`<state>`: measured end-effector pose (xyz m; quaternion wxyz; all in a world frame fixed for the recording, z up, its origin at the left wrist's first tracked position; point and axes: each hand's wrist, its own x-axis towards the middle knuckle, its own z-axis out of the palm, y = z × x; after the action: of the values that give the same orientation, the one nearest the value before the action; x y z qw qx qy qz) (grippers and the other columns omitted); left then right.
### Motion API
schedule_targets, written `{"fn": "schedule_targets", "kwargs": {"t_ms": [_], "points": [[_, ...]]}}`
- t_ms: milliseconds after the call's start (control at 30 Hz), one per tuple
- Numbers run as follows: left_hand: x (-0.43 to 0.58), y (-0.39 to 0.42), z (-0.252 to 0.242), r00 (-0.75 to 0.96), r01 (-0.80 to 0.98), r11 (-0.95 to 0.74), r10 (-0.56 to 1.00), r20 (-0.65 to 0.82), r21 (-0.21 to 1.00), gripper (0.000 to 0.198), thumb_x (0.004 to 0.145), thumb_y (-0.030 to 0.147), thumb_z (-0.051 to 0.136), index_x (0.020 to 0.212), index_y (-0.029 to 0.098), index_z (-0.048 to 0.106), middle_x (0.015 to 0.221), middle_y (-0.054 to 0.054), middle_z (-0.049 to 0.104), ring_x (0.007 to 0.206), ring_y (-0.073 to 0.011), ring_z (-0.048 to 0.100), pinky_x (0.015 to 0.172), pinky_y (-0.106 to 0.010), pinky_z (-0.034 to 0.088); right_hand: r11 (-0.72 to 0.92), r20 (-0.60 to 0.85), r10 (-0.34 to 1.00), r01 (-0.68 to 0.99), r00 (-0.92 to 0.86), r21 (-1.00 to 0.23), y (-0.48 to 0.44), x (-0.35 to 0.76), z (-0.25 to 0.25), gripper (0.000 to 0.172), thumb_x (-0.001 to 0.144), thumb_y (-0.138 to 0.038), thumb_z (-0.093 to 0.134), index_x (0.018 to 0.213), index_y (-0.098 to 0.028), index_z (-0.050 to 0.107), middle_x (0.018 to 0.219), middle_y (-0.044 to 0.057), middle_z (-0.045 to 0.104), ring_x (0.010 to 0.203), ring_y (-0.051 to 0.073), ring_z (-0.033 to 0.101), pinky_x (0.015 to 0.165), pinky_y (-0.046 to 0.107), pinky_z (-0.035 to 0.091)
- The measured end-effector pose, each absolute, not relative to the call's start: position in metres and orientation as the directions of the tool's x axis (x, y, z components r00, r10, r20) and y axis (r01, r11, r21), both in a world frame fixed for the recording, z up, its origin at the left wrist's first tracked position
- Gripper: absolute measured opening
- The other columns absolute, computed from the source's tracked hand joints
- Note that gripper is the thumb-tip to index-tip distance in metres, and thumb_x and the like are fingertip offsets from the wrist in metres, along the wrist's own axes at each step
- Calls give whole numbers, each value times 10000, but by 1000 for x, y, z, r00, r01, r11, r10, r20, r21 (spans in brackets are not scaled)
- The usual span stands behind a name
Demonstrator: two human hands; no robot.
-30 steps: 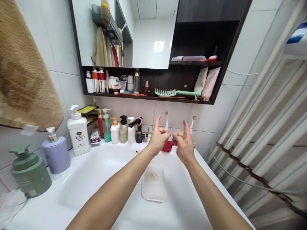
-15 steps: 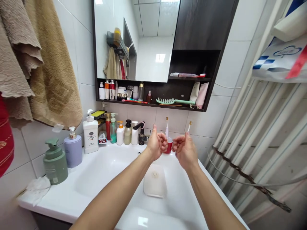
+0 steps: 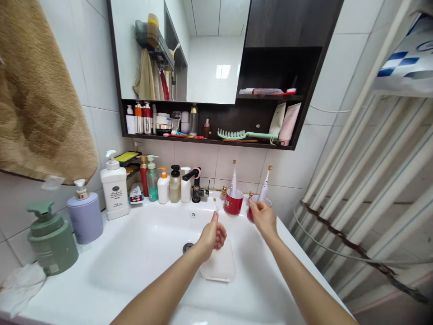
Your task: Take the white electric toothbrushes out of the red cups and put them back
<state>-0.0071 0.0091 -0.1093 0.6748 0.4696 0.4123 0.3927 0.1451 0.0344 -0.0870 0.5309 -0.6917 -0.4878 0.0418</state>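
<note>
My left hand (image 3: 211,238) hovers over the sink with its fingers curled in, thumb up and nothing visible in it. Below it a whitish oblong tray (image 3: 219,266) lies in the basin, partly covered by the hand. My right hand (image 3: 264,219) pinches at the near side of a red cup (image 3: 251,215), hiding most of it. A white electric toothbrush (image 3: 264,189) leans in that cup. To its left stands another red cup (image 3: 233,204) holding a second electric toothbrush (image 3: 234,183). A small brush head (image 3: 215,204) lies on the sink's back rim.
A black faucet (image 3: 196,185) rises behind the white sink (image 3: 142,234). Several pump bottles (image 3: 164,187) line the back left. Above hangs a dark mirror cabinet (image 3: 280,34) with toiletries and a green comb (image 3: 246,135). A radiator (image 3: 368,180) stands right.
My hands have moved apart: the left has dropped lower over the basin, the right has reached the right-hand red cup. The view has shifted, and both cups are now visible.
</note>
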Motion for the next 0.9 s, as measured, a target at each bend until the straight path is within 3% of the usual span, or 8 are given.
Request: {"fn": "schedule_targets", "kwargs": {"t_ms": [100, 233, 433, 600, 733, 833, 900], "points": [[-16, 12, -150, 321, -95, 290, 914, -247, 952, 572, 530, 686, 192, 508, 144, 374, 352, 54, 357, 284, -24, 285, 353, -166, 148, -147, 467, 675, 725, 571, -673, 63, 183, -98, 359, 534, -379, 500, 816, -159, 527, 920, 118, 454, 855, 236, 422, 676, 323, 327], [-21, 20, -175, 324, -43, 293, 909, -264, 955, 558, 539, 662, 247, 569, 132, 421, 414, 35, 417, 322, -36, 347, 365, -170, 184, -231, 409, 759, 798, 506, -557, 83, 207, -111, 288, 543, -323, 499, 764, -148, 559, 971, 128, 419, 886, 238, 413, 695, 314, 332], [-25, 23, -178, 306, 3, 241, 924, -230, 971, 469, 599, 580, 291, 600, 133, 431, 455, 31, 431, 348, -43, 373, 369, -171, 218, -204, 429, 792, 851, 434, -485, 53, 204, -122, 225, 596, -306, 455, 714, -148, 564, 952, 118, 425, 911, 225, 405, 725, 307, 326], [-20, 18, -167, 226, 39, 125, 965, -131, 991, 331, 639, 457, 357, 628, 137, 439, 574, 8, 478, 447, -53, 425, 416, -170, 282, -75, 472, 836, 910, 280, -408, 3, 179, -129, 199, 593, -317, 463, 673, -160, 557, 1003, 108, 394, 903, 204, 425, 737, 286, 332], [-9, 25, -148, 143, 89, -21, 990, 8, 996, 224, 631, 337, 438, 733, 143, 485, 758, -41, 532, 671, -102, 480, 580, -198, 348, 48, 418, 894, 895, 160, -444, -16, 145, -145, 167, 612, -291, 444, 652, -165, 545, 1024, 100, 375, 936, 194, 415, 754, 272, 332], [-1, 37, -139, 104, 119, -117, 989, 104, 986, 289, 587, 254, 508, 858, 155, 482, 920, -56, 513, 817, -122, 457, 719, -206, 321, 97, 378, 920, 871, 107, -482, -17, 120, -159, 153, 620, -266, 432, 657, -159, 536, 1070, 105, 341, 942, 192, 415, 777, 271, 321], [1, 46, -138, 97, 132, -140, 987, 128, 981, 333, 556, 225, 537, 878, 158, 482, 913, -56, 523, 808, -135, 464, 728, -222, 320, 112, 351, 933, 857, 84, -502, -15, 106, -166, 145, 621, -251, 428, 662, -156, 531, 1094, 112, 320, 951, 196, 409, 785, 274, 316]]}}
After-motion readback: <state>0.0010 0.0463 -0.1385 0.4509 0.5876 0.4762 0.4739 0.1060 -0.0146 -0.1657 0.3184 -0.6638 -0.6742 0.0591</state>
